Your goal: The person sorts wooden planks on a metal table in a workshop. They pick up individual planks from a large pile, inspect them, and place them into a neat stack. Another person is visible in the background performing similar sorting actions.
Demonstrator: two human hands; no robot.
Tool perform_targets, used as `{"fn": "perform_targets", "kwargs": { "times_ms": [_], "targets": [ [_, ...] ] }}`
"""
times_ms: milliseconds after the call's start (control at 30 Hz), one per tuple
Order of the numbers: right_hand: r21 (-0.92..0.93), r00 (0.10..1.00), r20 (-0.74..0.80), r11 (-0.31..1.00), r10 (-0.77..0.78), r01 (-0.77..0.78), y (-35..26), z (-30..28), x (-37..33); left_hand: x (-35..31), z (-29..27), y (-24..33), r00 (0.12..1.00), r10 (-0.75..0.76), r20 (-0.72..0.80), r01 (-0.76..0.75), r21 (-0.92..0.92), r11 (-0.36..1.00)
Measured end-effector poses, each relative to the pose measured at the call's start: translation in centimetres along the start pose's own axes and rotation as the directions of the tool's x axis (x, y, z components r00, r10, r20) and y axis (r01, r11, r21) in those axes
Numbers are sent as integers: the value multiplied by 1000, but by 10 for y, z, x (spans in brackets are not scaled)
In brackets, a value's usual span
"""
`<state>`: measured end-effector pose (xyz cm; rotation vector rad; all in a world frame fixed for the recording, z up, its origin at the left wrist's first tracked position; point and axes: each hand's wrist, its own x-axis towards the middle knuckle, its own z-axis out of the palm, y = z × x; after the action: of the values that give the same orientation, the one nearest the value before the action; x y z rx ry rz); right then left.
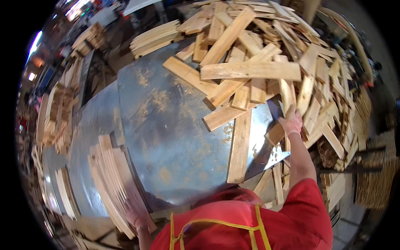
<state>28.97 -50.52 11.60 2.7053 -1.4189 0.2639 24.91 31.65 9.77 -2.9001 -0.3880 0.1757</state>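
My right hand (pixel 291 121), in a light glove, is closed around the near part of a narrow wooden board (pixel 287 93) at the right side of the metal table. A shorter wood piece (pixel 275 133) lies just beside that hand. At the near left, my left hand (pixel 135 213) lies against the near end of a row of boards (pixel 111 171) standing on edge, its fingers stretched along them. A large loose heap of planks (pixel 250 71) spreads over the table's far right. One long plank (pixel 239 148) points toward my body.
The grey metal table (pixel 166 133) carries scattered sawdust. A small group of boards (pixel 66 193) stands farther left. Stacked wood (pixel 154 38) sits beyond the far edge, with more stacks (pixel 58 112) along the left. Piled thin boards (pixel 377 171) stand at the right.
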Motion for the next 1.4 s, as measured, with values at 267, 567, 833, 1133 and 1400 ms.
{"fn": "perform_targets", "kwargs": {
  "times_ms": [267,567,833,1133,1400],
  "targets": [
    [615,591,613,-152,-525,-773,-74,-7,-175,9,-107,162,947,276,162,-220,-297,929],
    [135,-98,713,273,-694,-952,-190,-31,-311,-31,-75,247,678,697,233,-612,-346,711],
    [320,90,542,106,-835,-941,-168,38,-206,-17,-176,-36,763,283,581,52,-491,870],
    [650,-339,-683,-325,-647,-687,-315,-311,-361,11,-89,-129,958,-150,245,210,-244,947],
    [-55,314,-640,-365,-701,-929,-268,-367,-399,48,-111,49,888,387,-249,-460,-463,757]
  ]
}}
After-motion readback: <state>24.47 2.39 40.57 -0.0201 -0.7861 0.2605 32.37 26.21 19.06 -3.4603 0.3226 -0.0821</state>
